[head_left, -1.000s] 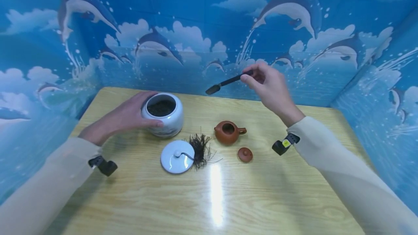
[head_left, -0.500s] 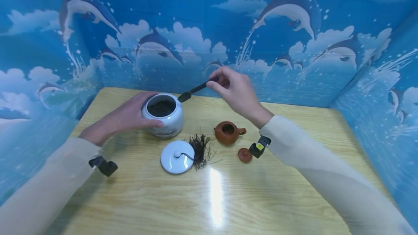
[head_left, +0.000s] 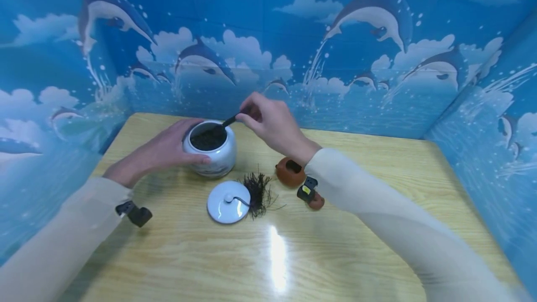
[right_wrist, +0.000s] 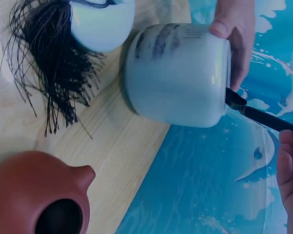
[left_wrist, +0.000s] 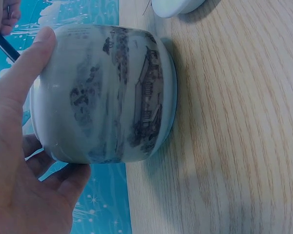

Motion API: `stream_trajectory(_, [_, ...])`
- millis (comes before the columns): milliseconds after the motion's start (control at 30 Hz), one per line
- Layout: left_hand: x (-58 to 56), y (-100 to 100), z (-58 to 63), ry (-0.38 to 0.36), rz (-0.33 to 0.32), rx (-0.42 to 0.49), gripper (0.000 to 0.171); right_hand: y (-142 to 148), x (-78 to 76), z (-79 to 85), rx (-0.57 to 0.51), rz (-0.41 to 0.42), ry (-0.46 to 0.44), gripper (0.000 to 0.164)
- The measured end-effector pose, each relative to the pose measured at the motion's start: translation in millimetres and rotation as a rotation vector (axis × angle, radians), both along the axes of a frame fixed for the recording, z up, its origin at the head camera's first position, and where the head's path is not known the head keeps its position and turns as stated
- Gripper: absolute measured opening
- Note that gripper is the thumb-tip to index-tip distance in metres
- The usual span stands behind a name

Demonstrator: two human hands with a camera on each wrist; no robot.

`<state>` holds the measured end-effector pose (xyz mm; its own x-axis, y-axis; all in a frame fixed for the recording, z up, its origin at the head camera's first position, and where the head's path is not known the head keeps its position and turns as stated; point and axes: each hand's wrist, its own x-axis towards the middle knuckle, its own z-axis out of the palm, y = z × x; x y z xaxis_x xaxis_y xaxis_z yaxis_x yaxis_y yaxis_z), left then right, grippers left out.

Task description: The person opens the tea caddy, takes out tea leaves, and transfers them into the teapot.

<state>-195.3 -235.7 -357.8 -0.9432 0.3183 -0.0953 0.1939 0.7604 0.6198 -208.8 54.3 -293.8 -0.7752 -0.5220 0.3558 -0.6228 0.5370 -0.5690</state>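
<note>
On the left of the table, a white porcelain jar (head_left: 220, 160) stands upright, holding a dark, loose, leaf-like material (head_left: 205, 140). My left hand (head_left: 168, 147) grips the jar's left side, with the thumb across its front; the left wrist view shows its painted building scene. Between thumb and fingers, my right hand (head_left: 272, 122) pinches the black handle of a small scoop (right_wrist: 261, 116). The head of that scoop reaches over the jar's right rim into the mouth, and its tip is partly hidden. A brown clay teapot (head_left: 288, 173), lidless, sits beneath my right forearm, its handle covered.
In front of the jar lies its white lid (head_left: 222, 209), with a dark tassel (head_left: 257, 195) spread beside it. The teapot's small brown lid (head_left: 317, 202) is partly behind the right wrist camera (head_left: 307, 190). A dolphin-print curtain (head_left: 260, 73) borders the table.
My right hand has moved left with the scoop, from above the teapot to the jar, and the scoop's head has entered the jar's mouth. The left hand has stayed on the jar.
</note>
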Motion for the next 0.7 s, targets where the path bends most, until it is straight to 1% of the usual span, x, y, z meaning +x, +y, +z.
stream_trajectory(133, [-0.1,0.3,0.1,0.0,-0.001,0.007,0.118,-8.6,-4.0,-2.7,0.079,0.012,-0.004,0.019])
stream_trajectory(233, [-0.3,-0.2,0.1,0.009,-0.015,0.022,0.115,-12.8,-5.8,-3.8,0.138,0.02,-0.02,0.019])
stream_trajectory(367, [-0.7,-0.5,0.3,0.011,-0.029,0.038,0.113,-16.1,-8.1,-7.3,0.196,0.055,-0.037,0.019])
stream_trajectory(567, [-1.1,-0.4,0.1,0.006,-0.03,0.041,0.112,-21.7,-10.5,-13.6,0.242,0.106,-0.036,0.021])
stream_trajectory(700, [-0.7,-0.7,-0.1,0.007,-0.031,0.04,0.111,-26.4,-10.4,-17.6,0.252,0.114,-0.057,0.021])
